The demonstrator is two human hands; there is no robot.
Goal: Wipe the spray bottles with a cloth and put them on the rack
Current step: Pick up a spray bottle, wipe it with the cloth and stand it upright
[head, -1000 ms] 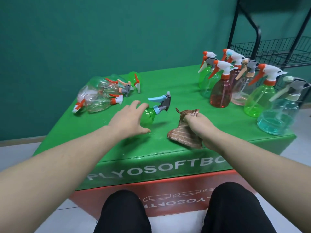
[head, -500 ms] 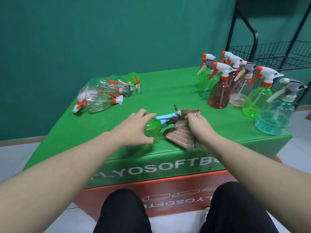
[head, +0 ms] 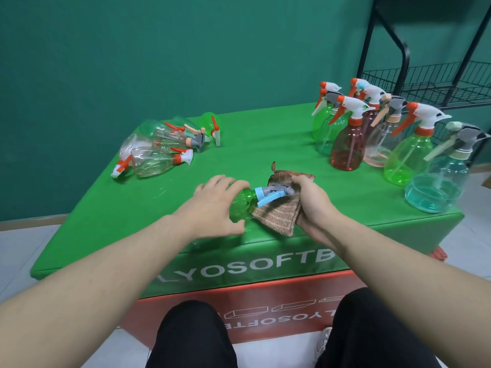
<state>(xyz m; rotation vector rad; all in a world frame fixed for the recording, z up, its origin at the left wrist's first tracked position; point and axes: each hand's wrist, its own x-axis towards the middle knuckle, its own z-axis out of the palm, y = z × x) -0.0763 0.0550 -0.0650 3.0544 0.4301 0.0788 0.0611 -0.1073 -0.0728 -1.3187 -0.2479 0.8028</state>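
My left hand [head: 212, 205] grips a green spray bottle [head: 243, 204] with a blue and grey trigger head, held on its side near the table's front edge. Its nozzle points right, onto a brown striped cloth [head: 279, 216] that my right hand [head: 310, 205] holds against the trigger head. Several more spray bottles [head: 159, 152] lie on their sides at the table's left. Several upright bottles [head: 377, 136], green, red, clear and blue, stand at the right. A black wire rack [head: 430, 81] stands behind the table at the right.
The table [head: 265, 144] is covered in green with white lettering on the front, over a red base. My knees in black trousers are just below the front edge. A teal wall is behind, and pale floor tiles surround the table.
My left hand has drawn the green bottle toward me and turned its nozzle right, into the cloth. My right hand lifted the cloth against the trigger head.
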